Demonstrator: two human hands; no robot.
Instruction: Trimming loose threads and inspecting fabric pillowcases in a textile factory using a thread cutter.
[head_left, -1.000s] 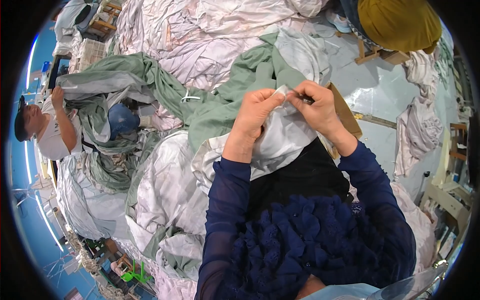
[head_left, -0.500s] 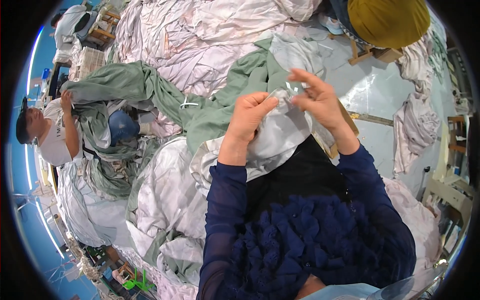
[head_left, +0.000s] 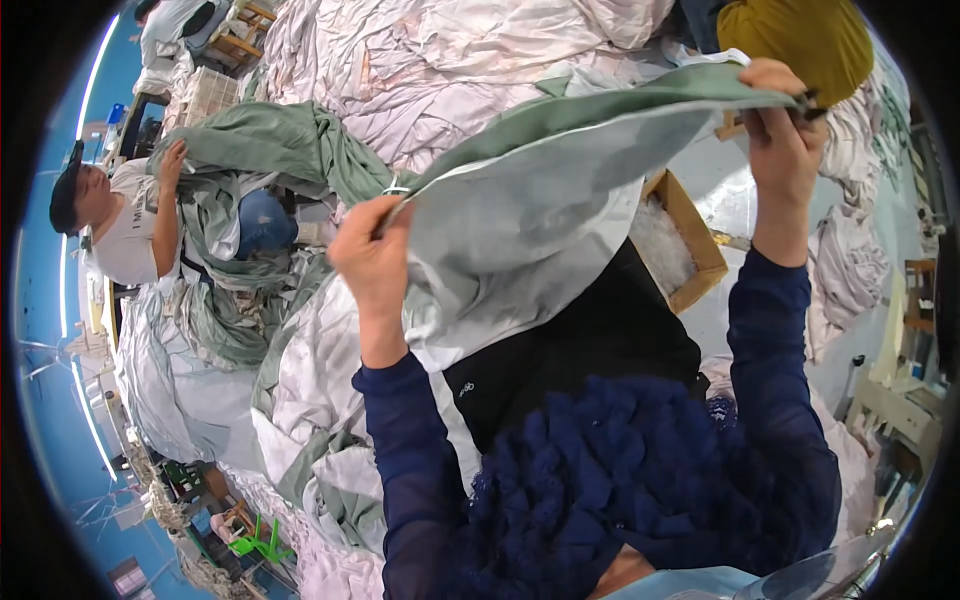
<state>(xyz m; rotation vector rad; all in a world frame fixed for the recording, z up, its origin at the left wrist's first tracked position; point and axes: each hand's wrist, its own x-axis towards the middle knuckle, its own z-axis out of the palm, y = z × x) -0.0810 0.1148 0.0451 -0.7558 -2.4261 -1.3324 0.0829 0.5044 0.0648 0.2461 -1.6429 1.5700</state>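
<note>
Between my hands a green and white cloth (head_left: 560,180) is stretched, its green edge uppermost and its pale side hanging toward my lap. My left hand (head_left: 370,260) is closed on one end of that edge. Farther right and higher, my right hand (head_left: 785,140) grips the other end. A small dark thing (head_left: 808,104) shows at my right fingers; I cannot make out what it is. The cloth's lower part drapes over my black-covered lap (head_left: 590,350). A short white strip (head_left: 396,188) lies on green fabric beyond my left hand.
A cardboard box (head_left: 703,285) with whitish contents stands right of my lap. Pale cloth heaps (head_left: 430,50) cover the far side. At left sits a person (head_left: 125,220) in a white shirt, handling green cloth (head_left: 280,150). Someone in mustard clothing (head_left: 800,40) is at far right.
My hands have moved apart, the left to the left, the right up and right. The cloth, bunched between them before, is now raised and spread. More of the cardboard box shows.
</note>
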